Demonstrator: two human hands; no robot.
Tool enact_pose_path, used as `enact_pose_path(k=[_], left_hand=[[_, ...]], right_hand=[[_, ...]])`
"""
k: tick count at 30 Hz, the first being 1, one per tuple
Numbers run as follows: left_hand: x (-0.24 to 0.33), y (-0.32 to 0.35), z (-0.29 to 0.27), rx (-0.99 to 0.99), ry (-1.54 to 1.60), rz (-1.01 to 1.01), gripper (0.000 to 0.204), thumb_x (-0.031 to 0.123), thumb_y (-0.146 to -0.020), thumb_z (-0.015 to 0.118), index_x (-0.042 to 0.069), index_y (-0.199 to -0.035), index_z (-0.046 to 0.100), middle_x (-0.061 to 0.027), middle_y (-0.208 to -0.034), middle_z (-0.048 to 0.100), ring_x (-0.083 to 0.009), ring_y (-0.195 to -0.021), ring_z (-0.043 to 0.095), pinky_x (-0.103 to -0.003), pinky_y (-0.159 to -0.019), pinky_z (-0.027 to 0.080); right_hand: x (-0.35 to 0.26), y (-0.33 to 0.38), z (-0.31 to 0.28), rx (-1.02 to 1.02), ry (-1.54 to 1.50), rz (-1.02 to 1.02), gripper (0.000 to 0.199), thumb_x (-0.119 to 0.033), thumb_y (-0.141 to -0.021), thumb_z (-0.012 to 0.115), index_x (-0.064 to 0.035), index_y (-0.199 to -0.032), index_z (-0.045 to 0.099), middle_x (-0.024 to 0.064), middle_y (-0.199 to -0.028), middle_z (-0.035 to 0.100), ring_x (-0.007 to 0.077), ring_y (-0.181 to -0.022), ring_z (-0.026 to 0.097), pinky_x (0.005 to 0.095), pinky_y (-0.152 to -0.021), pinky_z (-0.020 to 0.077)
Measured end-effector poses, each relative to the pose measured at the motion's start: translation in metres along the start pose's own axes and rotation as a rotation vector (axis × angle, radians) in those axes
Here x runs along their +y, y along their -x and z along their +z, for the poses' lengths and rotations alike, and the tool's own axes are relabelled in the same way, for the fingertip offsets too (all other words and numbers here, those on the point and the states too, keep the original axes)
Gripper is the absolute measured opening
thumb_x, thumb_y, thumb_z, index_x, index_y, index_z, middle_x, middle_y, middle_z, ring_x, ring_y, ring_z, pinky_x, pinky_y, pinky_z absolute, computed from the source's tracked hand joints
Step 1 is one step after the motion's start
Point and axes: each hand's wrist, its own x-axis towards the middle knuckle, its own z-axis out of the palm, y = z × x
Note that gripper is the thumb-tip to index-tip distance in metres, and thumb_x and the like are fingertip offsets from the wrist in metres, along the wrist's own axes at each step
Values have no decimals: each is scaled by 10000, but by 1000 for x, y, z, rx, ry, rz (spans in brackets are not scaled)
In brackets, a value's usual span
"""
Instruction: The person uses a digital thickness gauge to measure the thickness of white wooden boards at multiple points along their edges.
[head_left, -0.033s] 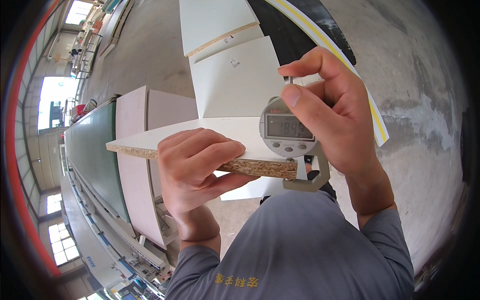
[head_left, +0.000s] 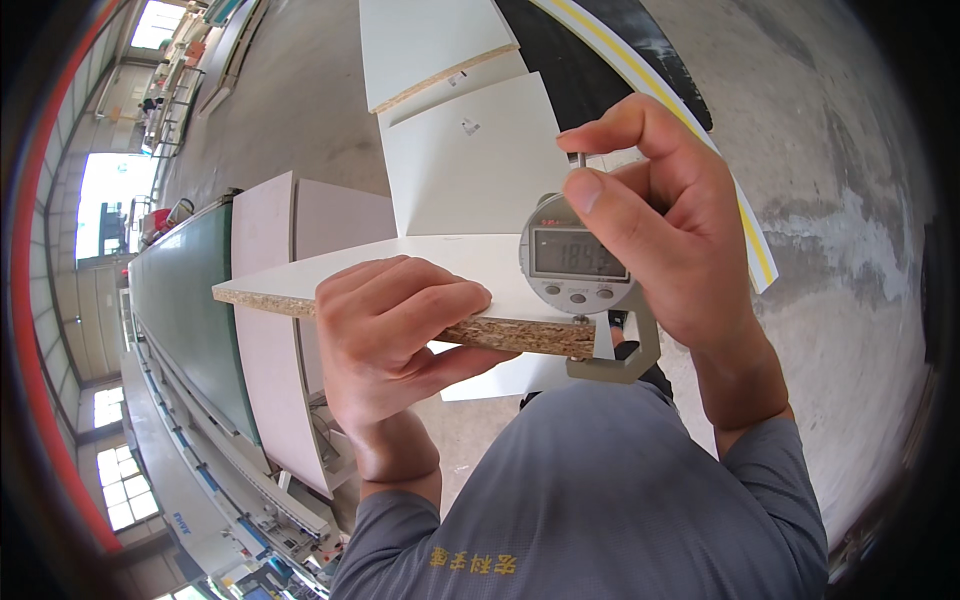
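Note:
My left hand [head_left: 385, 335] is closed on the near edge of a white-faced particleboard panel [head_left: 430, 262], fingers on top and thumb underneath. The panel's raw brown chip edge faces me. At its right corner sits a digital thickness gauge [head_left: 548, 275] with a round grey body, a small display and a C-shaped frame. The frame reaches round the board's edge, its upper tip touching the top face and its lower anvil close beneath. My right hand [head_left: 680, 220] grips the gauge, thumb and forefinger at the metal stem on top; the other fingers are partly hidden behind it.
More white panels [head_left: 470, 170] lie beyond, one with a small label. Left stand pale pinkish panels [head_left: 265, 270] beside a long green-topped surface [head_left: 190, 300] and machinery [head_left: 215, 500]. A white strip with a yellow line [head_left: 665, 85] curves along the right over a black sheet [head_left: 540, 60].

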Motion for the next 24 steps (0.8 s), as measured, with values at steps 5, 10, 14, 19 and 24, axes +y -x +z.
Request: enact_pose_path(k=[5, 10, 14, 19, 24], left_hand=[[-1, 1, 2, 17, -1, 6, 456, 227, -550, 972, 62, -914, 753, -60, -755, 714, -175, -632, 691, -277, -551, 503], [-1, 1, 2, 11, 5, 8, 449, 224, -554, 970, 67, -916, 755, -57, -756, 714, -177, -633, 691, -277, -549, 503], [2, -4, 6, 79, -21, 8, 419, 276, -526, 959, 92, -824, 728, -16, -662, 654, -157, -547, 639, -278, -479, 450], [2, -5, 4, 50, -48, 21, 437, 303, -522, 945, 90, -840, 733, -22, -676, 668, -163, -562, 657, -283, -479, 454], [-1, 0, -3, -60, -53, 49, 461, 351, -611, 928, 48, -913, 757, -87, -794, 742, -211, -717, 754, -291, -588, 561]], right_hand=[[-3, -1, -5, -53, 37, 24, 198, -75, -1000, 593, -13, -1186, 559, 54, -772, 714, 27, -656, 633, 198, -590, 439], [-2, 0, -2, -24, 24, 12, 209, -80, -1004, 592, -19, -1200, 554, 46, -761, 705, 24, -640, 622, 194, -585, 426], [0, 1, -1, -49, 13, 18, 317, -87, -1002, 588, -14, -1307, 535, 13, -696, 664, 5, -593, 565, 196, -564, 388], [15, 2, -6, -3, -4, 8, 468, -89, -997, 587, -9, -1444, 474, -51, -584, 528, -3, -524, 414, 212, -535, 292], [67, 5, -33, 44, 85, 47, 472, -112, -984, 619, -4, -1422, 481, -50, -566, 506, 9, -518, 386, 220, -530, 277]])
